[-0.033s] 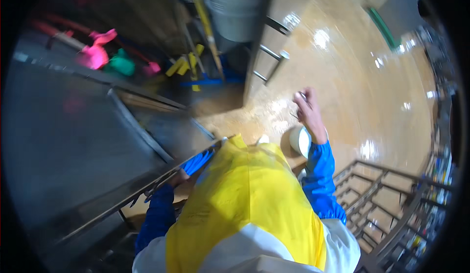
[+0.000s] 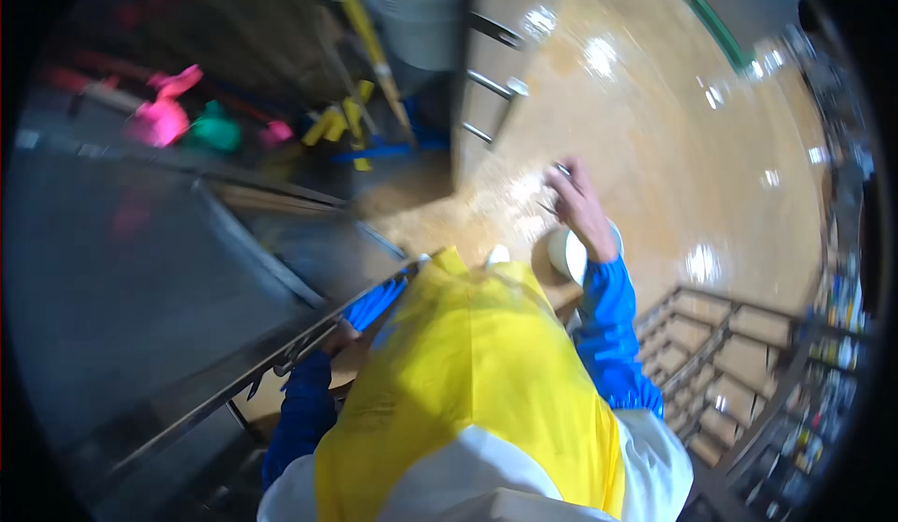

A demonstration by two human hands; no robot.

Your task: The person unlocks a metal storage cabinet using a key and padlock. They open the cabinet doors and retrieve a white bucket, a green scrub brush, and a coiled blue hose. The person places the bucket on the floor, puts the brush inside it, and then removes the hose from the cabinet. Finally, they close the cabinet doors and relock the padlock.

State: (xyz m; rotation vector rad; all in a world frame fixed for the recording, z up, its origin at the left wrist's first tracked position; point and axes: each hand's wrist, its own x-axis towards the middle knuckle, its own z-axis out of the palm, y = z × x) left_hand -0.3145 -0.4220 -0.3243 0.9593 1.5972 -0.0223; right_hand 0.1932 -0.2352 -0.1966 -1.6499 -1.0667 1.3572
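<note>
My right hand (image 2: pixel 582 211) is out in front over the wet floor, its fingers curled closed round something small and dark with a thin piece sticking out. What that thing is, I cannot make out. Just below the hand, partly behind my wrist, is a white bucket (image 2: pixel 567 254). My left hand (image 2: pixel 341 337) is low beside the metal table edge (image 2: pixel 271 363), its fingers mostly hidden. Right by it lies a bundle of blue finger-like strips (image 2: pixel 377 305), resembling a rubber glove; whether the hand grips it does not show.
A dark metal table (image 2: pixel 112 279) fills the left. Beyond it are blurred pink (image 2: pixel 164 120) and green (image 2: pixel 217 129) items, long-handled cleaning tools (image 2: pixel 360 26) and stacked pale tubs (image 2: pixel 412 7). A metal rack frame (image 2: pixel 720 335) stands at the right. The tan floor (image 2: pixel 655 148) has shiny patches.
The view has turned slightly, so the surroundings sit farther left in the picture. My right hand appears a little farther left and up, still closed. My left hand stays beside the table edge.
</note>
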